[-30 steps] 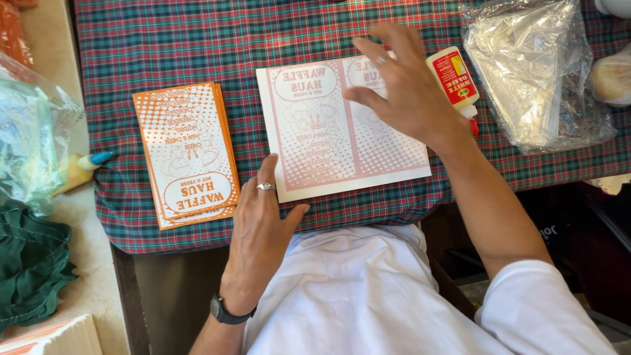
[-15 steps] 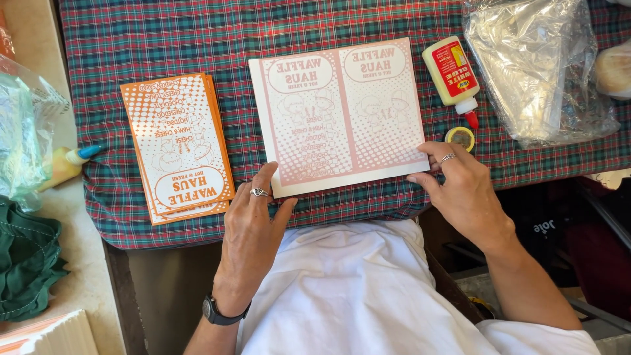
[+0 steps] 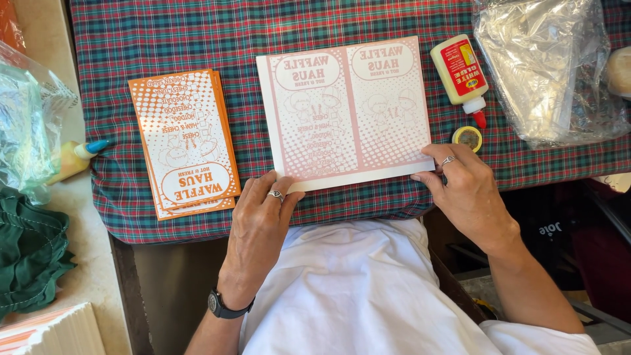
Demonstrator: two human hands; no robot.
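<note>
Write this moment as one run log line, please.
left hand: near-left corner of pink printed sheet | right hand: near-right corner | sheet: flat on plaid cloth | glue bottle: right of sheet

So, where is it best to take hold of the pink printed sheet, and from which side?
Probably by its two near corners, from the person's side: the pink printed sheet lies flat, and the left hand and right hand already rest on that near edge.

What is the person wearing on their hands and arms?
The left hand has a silver ring on one finger and a dark wristwatch at the wrist. The right hand wears a silver ring too. Both forearms are bare, with a short white sleeve on the right arm.
</note>
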